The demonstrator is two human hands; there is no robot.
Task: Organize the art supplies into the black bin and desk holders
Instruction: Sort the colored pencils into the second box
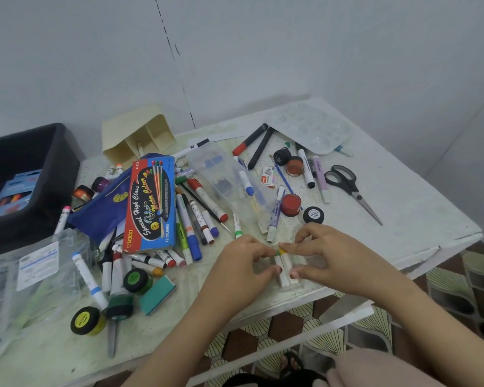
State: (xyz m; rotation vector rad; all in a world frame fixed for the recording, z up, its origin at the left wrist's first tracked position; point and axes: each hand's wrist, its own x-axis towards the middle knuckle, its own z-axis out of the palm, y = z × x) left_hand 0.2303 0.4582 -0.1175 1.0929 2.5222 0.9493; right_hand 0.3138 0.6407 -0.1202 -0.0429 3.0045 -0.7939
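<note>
Table (403, 208): white, stained, fills the middle of the frame and is covered in loose supplies.

Bin (53, 152): black, at the left edge, upright. A blue box lies inside it.

Bags (34, 275): clear plastic, heaped at lower left just below the bin. A white marker with blue bands lies on them.

Left hand (243, 266) and right hand (327, 258): they meet at lower centre, above the table's near edge. Fingers on both are curled, tips turned toward each other.

Paint box (151, 205): red and blue, flat, left of centre, partly over a dark blue pouch (104, 208).

Holder (140, 132): beige, with compartments, tipped on its side at upper left of centre, just right of the bin. One white pen is in a compartment.

Palette (310, 127): clear, at the upper right corner of the table.

Case (227, 177): clear, at centre, lying over pens.

Scissors (347, 182): black handles, right of centre, blades closed, pointing lower right.

Markers (190, 233): a loose heap between paint box and case; more lie scattered near the palette.

Pots: red pot (290, 204) and black pot (313, 215) just above the right hand; green pot (136, 280) and yellow pot (85, 321) at lower left.

Tube pack (284, 272): small, clear, holding white tubes with green and yellow caps. It rests on the table between the hands. Both forefingers pinch at the cap end; both thumbs press lower on the pack.
</note>
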